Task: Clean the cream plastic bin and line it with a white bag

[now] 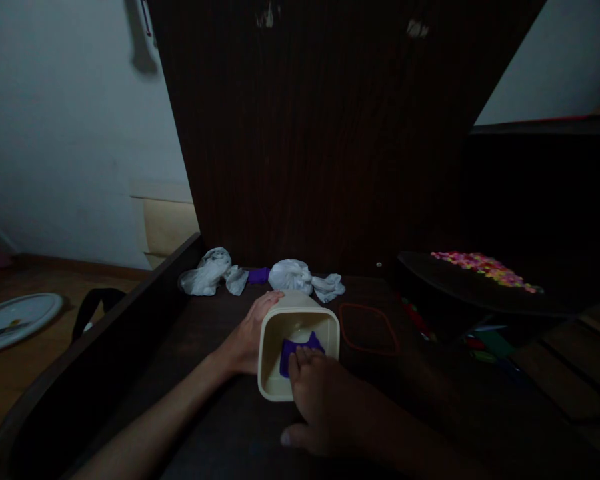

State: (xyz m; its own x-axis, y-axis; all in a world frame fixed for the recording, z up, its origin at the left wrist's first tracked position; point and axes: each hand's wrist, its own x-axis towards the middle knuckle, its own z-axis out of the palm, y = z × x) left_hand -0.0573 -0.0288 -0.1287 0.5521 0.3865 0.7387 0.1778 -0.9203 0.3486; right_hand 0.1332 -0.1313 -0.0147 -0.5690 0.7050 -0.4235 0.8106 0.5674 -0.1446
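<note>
A cream plastic container lies tipped on the dark tabletop, its squarish mouth facing me. My left hand grips it round the left side, fingers over the top. My right hand reaches into the mouth, fingers pressing a purple cloth against the inside; the thumb stays outside, apart from the rim. The fingertips are partly hidden by the cloth and the dim light. Just right of the container, a thin orange-red rounded-square ring, perhaps a lid or seal, lies flat.
Crumpled white plastic bags and a folded purple piece lie along the back panel. A raised wooden edge bounds the left side. At right, a dark shelf carries small colourful pieces.
</note>
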